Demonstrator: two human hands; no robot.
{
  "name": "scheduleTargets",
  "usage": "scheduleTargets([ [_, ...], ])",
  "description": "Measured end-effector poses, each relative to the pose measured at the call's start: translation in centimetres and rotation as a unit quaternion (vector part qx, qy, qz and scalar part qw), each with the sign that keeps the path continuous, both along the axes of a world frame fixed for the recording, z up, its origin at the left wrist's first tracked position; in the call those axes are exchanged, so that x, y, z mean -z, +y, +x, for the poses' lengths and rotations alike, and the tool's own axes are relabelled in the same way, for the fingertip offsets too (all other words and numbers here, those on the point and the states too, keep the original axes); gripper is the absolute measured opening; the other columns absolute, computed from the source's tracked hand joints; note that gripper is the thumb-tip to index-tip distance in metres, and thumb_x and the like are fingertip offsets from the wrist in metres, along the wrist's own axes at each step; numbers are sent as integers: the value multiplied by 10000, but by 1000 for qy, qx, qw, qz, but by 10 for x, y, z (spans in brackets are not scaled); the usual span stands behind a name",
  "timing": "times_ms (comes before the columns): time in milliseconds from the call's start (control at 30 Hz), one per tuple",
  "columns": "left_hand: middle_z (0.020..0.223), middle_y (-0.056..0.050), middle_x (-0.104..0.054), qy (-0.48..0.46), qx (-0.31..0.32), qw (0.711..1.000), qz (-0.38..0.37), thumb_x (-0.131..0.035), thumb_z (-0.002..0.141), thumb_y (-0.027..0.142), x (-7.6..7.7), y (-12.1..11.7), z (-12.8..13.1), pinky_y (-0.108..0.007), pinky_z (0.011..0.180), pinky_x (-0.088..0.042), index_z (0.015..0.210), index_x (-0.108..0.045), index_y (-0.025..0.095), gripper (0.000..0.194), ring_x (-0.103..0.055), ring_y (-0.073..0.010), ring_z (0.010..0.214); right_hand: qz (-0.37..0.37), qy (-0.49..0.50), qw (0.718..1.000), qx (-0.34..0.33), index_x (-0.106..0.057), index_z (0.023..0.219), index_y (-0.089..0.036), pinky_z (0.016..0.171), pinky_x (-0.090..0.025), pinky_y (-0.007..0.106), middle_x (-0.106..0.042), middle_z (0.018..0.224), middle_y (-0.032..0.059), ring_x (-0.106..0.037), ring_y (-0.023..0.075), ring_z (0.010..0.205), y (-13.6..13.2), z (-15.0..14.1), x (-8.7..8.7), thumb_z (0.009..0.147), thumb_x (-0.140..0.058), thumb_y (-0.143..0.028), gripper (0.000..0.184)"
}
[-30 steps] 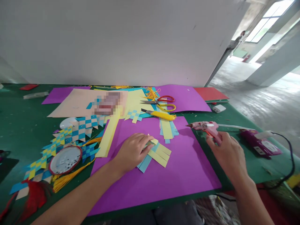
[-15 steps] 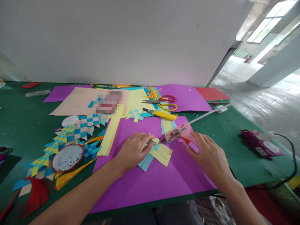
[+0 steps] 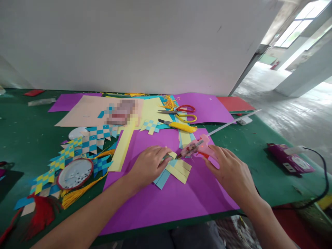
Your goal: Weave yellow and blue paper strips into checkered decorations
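Left hand (image 3: 149,162): bent fingers and thumb grasp the left end of a small woven piece of pale yellow and light blue paper strips (image 3: 180,170). The piece lies on a large purple paper sheet (image 3: 197,202), its loose strip ends pointing toward the lower right.

Right hand (image 3: 230,169): wrapped around the handle of a pink plastic glue gun (image 3: 203,147), nozzle directed leftward and down at the woven piece, near the left fingertips. Contact between nozzle and paper: cannot tell. A long translucent glue stick (image 3: 230,123) projects from the gun's rear.

Behind the woven piece: a yellow-handled cutter knife (image 3: 183,127), and just beyond it scissors with one red and one yellow handle (image 3: 181,112). Left of the sheet: a round white red-rimmed dish (image 3: 75,174) holding small dark bits, among checkered paper weavings (image 3: 90,143). Far right: a purple box-shaped power block (image 3: 290,158), cable attached, on the green tabletop (image 3: 261,180).
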State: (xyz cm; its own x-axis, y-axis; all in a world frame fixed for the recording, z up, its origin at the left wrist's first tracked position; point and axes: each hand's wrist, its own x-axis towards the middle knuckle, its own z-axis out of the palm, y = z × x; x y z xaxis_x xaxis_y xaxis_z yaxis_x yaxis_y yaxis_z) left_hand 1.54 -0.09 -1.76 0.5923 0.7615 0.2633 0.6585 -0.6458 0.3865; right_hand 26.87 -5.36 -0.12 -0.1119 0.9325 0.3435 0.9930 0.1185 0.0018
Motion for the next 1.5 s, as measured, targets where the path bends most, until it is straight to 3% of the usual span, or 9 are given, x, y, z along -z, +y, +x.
scheduleTargets([
  [1100, 1051, -46, -689, -6, -2, 1000, -3, -436, 945, 274, 0, 0, 1, -373, 880, -465, 1104, -575, 207, 222, -619, -215, 994, 8, 8, 999, -36, -539, 1168, -148, 661, -514, 363, -686, 1010, 115, -645, 265, 887, -3, -1, -12, 951, -396, -362, 337],
  [1500, 1072, -58, -689, 7, -8, 1000, 9, -427, 949, 288, -1, -1, 0, -374, 884, -470, 1109, -580, 197, 239, -617, -228, 1022, -4, 18, 1000, -24, -532, 1171, -159, 672, -514, 370, -680, 1043, 124, -645, 268, 913, -4, -2, -8, 939, -407, -376, 341],
])
